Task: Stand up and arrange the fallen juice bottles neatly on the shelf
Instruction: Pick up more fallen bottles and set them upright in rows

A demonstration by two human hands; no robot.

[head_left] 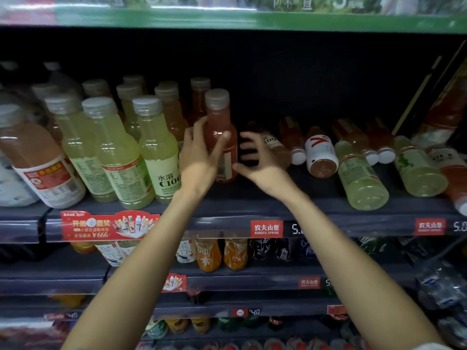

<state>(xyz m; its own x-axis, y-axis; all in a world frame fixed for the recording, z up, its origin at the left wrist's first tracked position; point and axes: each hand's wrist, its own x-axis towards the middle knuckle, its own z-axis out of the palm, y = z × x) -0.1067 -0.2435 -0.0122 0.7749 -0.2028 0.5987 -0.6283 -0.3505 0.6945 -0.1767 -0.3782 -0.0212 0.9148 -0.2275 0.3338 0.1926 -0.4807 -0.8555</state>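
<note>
Left grip (199, 152) wrapped round upright pink bottle (221, 137), right grip (255, 157) spread, holding nothing: risks toppling it or nudging fallen bottles (321, 152) at right off shelf (240, 200).

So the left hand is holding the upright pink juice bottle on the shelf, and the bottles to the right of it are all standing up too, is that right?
Not quite. The left hand does hold the upright pink juice bottle on the shelf, but the bottles to the right of it are lying on their sides, not standing. The head view shows this. The right hand reaches toward them with fingers spread.
</note>
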